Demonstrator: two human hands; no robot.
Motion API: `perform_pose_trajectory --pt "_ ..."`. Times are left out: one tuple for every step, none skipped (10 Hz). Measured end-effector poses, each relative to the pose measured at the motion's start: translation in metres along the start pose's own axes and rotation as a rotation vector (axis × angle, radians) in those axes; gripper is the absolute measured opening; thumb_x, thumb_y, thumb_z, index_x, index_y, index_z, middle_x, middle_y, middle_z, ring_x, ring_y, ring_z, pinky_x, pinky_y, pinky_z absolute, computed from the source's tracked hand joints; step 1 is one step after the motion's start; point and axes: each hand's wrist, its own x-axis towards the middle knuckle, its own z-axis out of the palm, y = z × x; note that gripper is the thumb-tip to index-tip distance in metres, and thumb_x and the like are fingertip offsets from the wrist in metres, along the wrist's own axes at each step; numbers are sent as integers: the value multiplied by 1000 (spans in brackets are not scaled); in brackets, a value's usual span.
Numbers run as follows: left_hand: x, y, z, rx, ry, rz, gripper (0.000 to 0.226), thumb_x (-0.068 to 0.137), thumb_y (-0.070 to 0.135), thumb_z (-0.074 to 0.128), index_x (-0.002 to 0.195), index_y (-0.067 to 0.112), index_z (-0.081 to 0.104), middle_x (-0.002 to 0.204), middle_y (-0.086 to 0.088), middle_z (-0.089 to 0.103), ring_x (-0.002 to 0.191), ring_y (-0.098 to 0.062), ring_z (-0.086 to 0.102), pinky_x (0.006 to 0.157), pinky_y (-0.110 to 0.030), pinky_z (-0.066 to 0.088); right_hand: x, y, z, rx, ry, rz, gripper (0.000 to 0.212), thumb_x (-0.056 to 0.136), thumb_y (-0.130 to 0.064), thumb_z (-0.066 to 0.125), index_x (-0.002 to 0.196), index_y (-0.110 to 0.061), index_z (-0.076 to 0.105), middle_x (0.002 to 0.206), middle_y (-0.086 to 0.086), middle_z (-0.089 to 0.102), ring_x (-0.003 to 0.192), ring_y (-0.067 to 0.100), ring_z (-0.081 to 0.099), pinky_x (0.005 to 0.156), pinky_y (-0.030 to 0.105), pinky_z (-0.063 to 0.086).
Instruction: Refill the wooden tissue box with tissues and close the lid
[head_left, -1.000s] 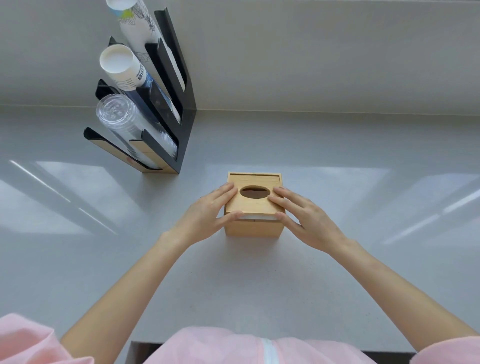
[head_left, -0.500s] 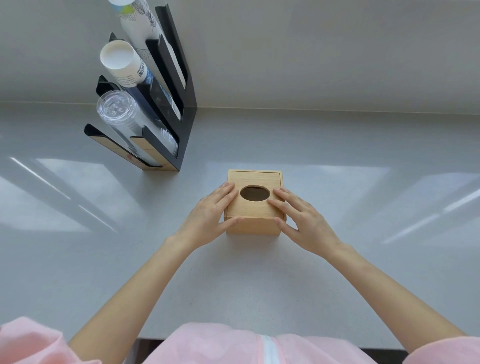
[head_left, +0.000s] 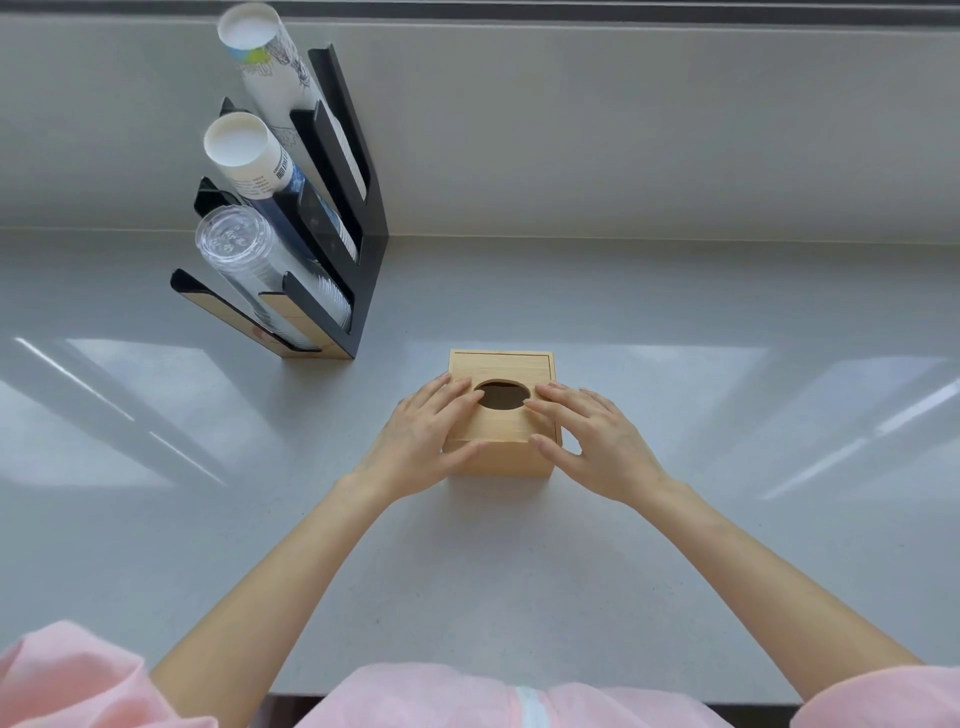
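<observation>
Lid (head_left: 500, 410) slid fwd, now nearly flush w/ box (head_left: 501, 457) (gap at front gone); hands followed.

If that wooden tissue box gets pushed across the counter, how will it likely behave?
The wooden tissue box looks rigid and squat with a flat base, so it should slide rather than tip. The glossy counter probably gives little grip. The oval opening looks dark, with no tissue showing, so it may be light.

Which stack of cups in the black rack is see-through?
The front cup stack, lowest in the rack and nearest the person. It is clear plastic; the two stacks behind it are white paper.
</observation>
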Motion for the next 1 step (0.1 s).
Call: perform_pose_trajectory --pt "7 1 -4 17 6 -33 59 87 41 52 138 19 35 151 -1 30 143 -18 16 111 -39 21 5 -1 -5 -6 -64 42 45 93 -40 46 135 -27 44 149 -6 38 141 9 24 116 29 10"
